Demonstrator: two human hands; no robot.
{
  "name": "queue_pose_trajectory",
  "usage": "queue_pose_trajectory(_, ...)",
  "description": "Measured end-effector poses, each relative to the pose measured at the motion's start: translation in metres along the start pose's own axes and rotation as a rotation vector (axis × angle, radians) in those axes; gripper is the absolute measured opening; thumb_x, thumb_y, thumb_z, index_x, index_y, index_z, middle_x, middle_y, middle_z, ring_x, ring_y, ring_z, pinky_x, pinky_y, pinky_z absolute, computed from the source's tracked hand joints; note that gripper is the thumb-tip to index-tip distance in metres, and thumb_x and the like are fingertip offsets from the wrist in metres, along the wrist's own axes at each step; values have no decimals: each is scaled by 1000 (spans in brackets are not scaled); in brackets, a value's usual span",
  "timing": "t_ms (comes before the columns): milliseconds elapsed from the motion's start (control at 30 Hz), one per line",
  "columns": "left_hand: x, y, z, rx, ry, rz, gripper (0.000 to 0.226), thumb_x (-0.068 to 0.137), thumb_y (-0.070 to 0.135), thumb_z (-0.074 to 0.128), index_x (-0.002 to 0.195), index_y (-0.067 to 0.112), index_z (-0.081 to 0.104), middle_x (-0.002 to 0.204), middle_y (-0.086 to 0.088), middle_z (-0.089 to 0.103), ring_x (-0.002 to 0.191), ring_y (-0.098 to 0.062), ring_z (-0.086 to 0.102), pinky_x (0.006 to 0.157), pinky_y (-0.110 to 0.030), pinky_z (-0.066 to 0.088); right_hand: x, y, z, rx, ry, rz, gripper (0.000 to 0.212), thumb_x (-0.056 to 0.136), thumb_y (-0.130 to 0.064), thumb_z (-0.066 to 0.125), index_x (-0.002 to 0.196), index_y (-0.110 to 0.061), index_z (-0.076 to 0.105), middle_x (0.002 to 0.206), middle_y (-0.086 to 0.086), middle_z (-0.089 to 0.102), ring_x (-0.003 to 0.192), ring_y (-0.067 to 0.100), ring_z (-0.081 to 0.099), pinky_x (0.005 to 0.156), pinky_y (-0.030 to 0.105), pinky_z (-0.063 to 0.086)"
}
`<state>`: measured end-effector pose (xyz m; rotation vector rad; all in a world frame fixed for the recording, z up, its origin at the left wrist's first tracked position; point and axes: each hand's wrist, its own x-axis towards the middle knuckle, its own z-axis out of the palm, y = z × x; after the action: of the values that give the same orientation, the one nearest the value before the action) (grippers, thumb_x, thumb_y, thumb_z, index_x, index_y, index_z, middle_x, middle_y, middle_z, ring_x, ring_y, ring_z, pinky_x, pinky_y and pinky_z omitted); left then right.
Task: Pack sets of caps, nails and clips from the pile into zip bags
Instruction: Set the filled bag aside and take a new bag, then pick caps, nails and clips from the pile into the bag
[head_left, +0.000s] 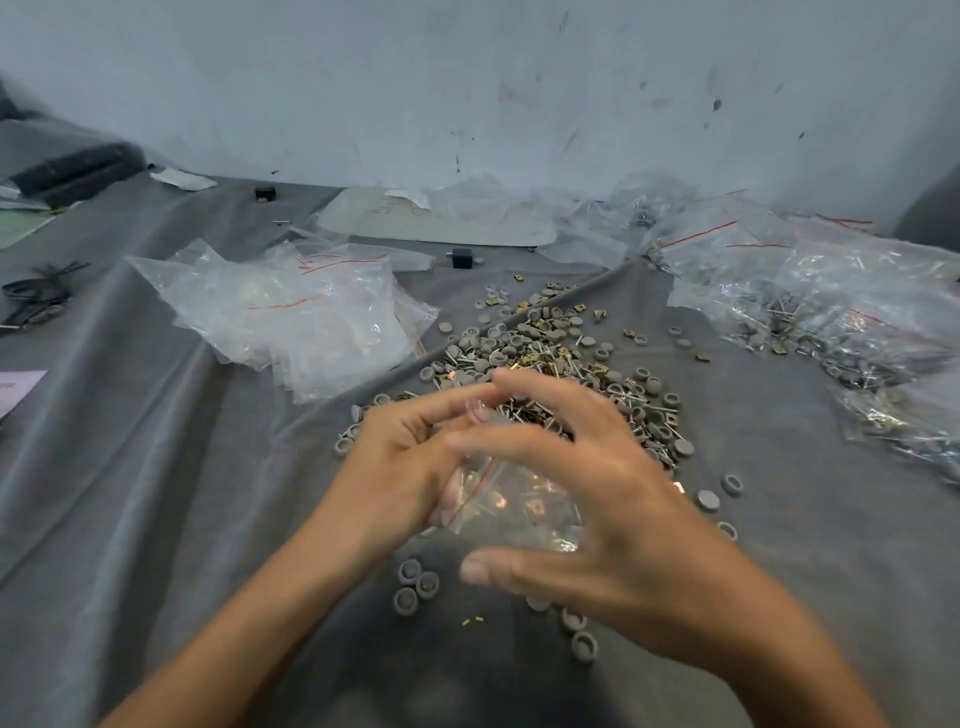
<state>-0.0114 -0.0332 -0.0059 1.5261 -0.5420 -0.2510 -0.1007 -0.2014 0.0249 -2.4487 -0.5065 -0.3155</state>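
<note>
My left hand (400, 467) pinches the bag (491, 480) at the zip, my right hand (597, 499) is spread (blurred); if the zip gapes, clips (535, 503) can slip out.

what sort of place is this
Likely a small hand-packing workbench. A loose pile of grey round caps, nails and brass clips lies on a grey cloth, with empty clear zip bags stacked to its left and filled clear bags to its right.
</note>
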Motion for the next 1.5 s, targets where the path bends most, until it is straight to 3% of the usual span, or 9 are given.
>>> queue_pose_trajectory(167,-1,-3,-11,134,25,14,24,97,21,63,108,38,77,48,-4,56,40,-10,46,45,-17,38,-7,9,-2,-226,99,26,21,89,-53,61,104,-39,66,117,-17,51,111,9,46,94,14,33)
queue_pose_trajectory(367,-1,5,-17,38,-73,-74,43,85,68,57,110,39,75,46,3,48,39,-6,41,40,-15,33,-8,16,-12,125,173,42,18,95,-50,61,95,-32,62,93,-13,67,86,8,66,73,22,50)
queue_pose_trajectory(500,-4,3,-16,126,-152,4,85,62,90,61,135,46,57,114,16,69,98,-4,65,75,-18,51,-8,26,-29,537,465,96,16,92,-24,74,88,-10,67,79,7,71,71,7,64,66,20,52)
queue_pose_trajectory(633,-21,-2,19,258,-321,-34,128,47,85,78,151,58,10,154,37,29,140,12,32,112,-33,36,-1,26,-17,641,659,210,25,84,-28,76,83,-5,67,79,21,70,70,24,64,68,32,54)
queue_pose_trajectory(733,-26,-7,38,294,-190,6,96,69,63,82,148,53,27,137,36,51,122,13,53,102,-28,46,1,25,-9,483,678,239,30,86,-37,78,75,-12,66,63,6,62,58,11,51,52,26,42)
queue_pose_trajectory(867,-20,-9,21,419,7,104,12,94,44,64,105,41,70,69,21,67,55,4,57,54,-19,46,-6,33,-22,418,686,273,49,90,-48,72,67,-9,54,54,11,39,49,11,32,44,26,24)
queue_pose_trajectory(967,-16,-3,8,354,7,119,16,94,42,64,92,32,77,58,14,60,47,-7,44,47,-21,37,-8,41,-32,520,733,398,47,84,-50,72,61,-12,58,57,30,33,51,26,26,48,40,19)
queue_pose_trajectory(1100,-14,3,10,252,-24,106,14,92,28,69,85,20,77,59,20,61,48,8,46,49,-4,32,-9,49,-37,648,667,496,43,77,-57,71,61,-18,63,51,8,44,43,19,36,41,28,32)
queue_pose_trajectory(1500,-13,-6,5,408,105,182,29,99,49,57,91,26,73,62,-1,54,55,-3,42,50,-27,35,-16,53,-44,810,369,530,27,76,-45,70,72,-19,75,56,5,61,46,14,54,43,23,48)
